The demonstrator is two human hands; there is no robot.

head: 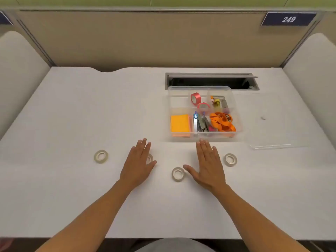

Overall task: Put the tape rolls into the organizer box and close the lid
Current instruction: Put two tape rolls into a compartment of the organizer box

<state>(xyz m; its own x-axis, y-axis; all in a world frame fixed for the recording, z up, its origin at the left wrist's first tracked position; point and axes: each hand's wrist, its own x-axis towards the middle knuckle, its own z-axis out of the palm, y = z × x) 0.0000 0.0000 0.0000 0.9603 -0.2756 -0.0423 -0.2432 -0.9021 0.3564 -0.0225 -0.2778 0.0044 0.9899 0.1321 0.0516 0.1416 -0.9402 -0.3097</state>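
Four small tape rolls lie flat on the white table (pixel 72 110) in front of me, each a pale, translucent ring with a white core. The far-left roll (pixel 101 156) sits well apart from my left hand (pixel 138 164); a second roll (pixel 149 158) is half hidden under that hand's fingers; a third roll (pixel 178 174) lies between my hands, just beside my right thumb; the fourth roll (pixel 230 159) rests near the outer edge of my right hand (pixel 209 166). Both hands are flat, palms down, fingers stretched out and holding nothing

The organizer box (pixel 236 131) is clear plastic with dividers, standing just beyond my right fingertips. Inside it are two pink tape rolls (pixel 196 98), an orange sticky-note pad (pixel 180 124), a stapler and clips in the middle compartment (pixel 201 122) and an orange strap (pixel 222 121). Its clear lid (pixel 278 144) lies on the table to the right of the box — off, not closed

Behind the box an open cable slot (pixel 211 82) is cut into the table. A beige partition (pixel 145 39) closes off the back, with a blue plate (pixel 288 19) reading 249 at its upper right
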